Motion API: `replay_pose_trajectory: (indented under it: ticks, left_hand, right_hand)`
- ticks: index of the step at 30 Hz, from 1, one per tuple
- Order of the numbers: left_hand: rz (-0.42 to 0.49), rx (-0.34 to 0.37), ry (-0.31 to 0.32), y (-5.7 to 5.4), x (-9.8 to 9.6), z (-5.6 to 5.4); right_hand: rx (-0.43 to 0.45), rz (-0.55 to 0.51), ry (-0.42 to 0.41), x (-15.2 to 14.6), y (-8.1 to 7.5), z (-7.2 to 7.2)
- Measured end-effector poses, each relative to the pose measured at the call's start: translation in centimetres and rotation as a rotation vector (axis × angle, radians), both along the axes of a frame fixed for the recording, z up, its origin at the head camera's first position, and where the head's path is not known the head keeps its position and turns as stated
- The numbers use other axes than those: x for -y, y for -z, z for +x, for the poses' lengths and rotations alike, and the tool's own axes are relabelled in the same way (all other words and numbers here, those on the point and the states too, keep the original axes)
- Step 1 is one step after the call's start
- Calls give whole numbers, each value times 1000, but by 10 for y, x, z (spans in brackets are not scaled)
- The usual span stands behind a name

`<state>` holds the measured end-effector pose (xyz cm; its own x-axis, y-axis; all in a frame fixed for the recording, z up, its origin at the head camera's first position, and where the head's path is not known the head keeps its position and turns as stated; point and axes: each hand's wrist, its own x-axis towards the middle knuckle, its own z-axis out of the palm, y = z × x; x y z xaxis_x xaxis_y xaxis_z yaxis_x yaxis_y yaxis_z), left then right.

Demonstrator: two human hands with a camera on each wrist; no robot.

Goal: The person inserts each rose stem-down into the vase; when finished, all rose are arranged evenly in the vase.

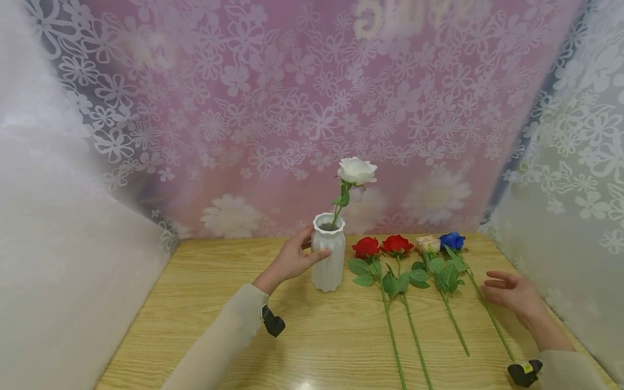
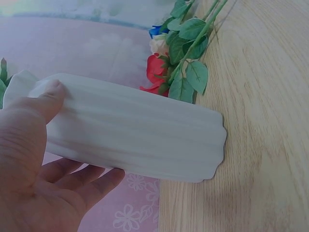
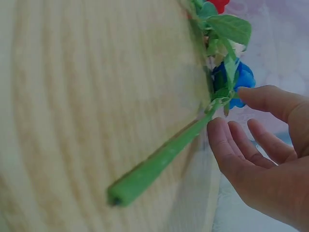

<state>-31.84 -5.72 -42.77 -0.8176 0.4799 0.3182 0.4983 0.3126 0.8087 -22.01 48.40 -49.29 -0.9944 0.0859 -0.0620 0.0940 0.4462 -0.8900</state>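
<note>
A white fluted vase (image 1: 330, 271) stands upright on the table, and my left hand (image 1: 294, 254) grips it from the left side, thumb across the front. One white rose (image 1: 357, 171) leans to the right out of its mouth. In the left wrist view, the fingers curl round the vase (image 2: 140, 128). At the right, my right hand (image 1: 518, 297) hovers beside the stem of a blue rose (image 1: 452, 240) with loosely bent fingers. The right wrist view shows that stem (image 3: 161, 162) lying outside the fingers, with nothing held.
Left of the blue rose lie a cream rose (image 1: 428, 244) and two red roses (image 1: 366, 247), stems pointing toward me. The wooden table (image 1: 205, 303) meets a pink flower-patterned curtain (image 1: 273, 135) at the back, and pale sheets hang at both sides.
</note>
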Motion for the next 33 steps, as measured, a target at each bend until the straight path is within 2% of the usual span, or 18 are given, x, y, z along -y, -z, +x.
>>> replay_pose_trajectory:
  ticks: [3, 6, 16, 19, 22, 26, 33]
  left_hand:
    - [5, 1, 3, 0, 0, 0]
    - [10, 1, 4, 1, 0, 0]
    - [3, -10, 6, 1, 0, -1]
    - [3, -10, 7, 1, 0, -1]
    - [5, -9, 7, 0, 0, 0]
    - [2, -6, 7, -1, 0, 0]
    - [-1, 15, 4, 0, 1, 0]
  right_hand:
    - [36, 110, -5, -2, 2, -2]
    - [53, 172, 3, -3, 5, -4]
    - [68, 267, 36, -2, 9, -6]
    - [61, 264, 25, -2, 7, -7]
    - [73, 199, 10, -1, 4, -9]
    - [116, 142, -6, 1, 1, -10]
    - [204, 121, -21, 4, -7, -11]
